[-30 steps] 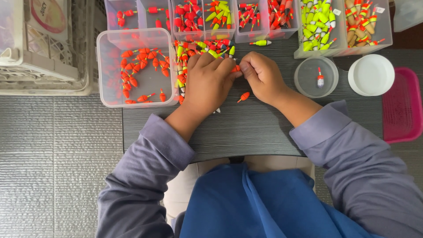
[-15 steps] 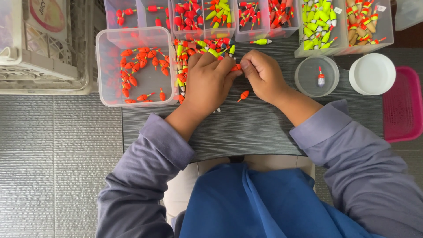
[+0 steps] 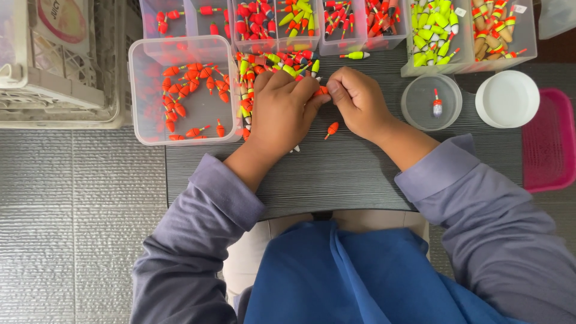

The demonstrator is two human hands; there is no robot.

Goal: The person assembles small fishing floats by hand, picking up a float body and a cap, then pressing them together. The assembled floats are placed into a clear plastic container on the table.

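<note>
Both hands' grip pinches a small, smooth orange float.

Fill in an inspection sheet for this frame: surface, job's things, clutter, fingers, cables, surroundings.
Surface: dark ribbed table top, bare near the person.
Job's things: small orange float pinched between both hands; a loose pile of floats under the left hand; one orange float on the table.
Clutter: clear tub of orange floats; round clear cup with one float; white lid; pink tray; sorted bins along the far edge.
Fingers: left hand and right hand meet at the float, fingertips closed on it.
Cables: nothing seen.
Surroundings: white crate at left; grey textured floor.
</note>
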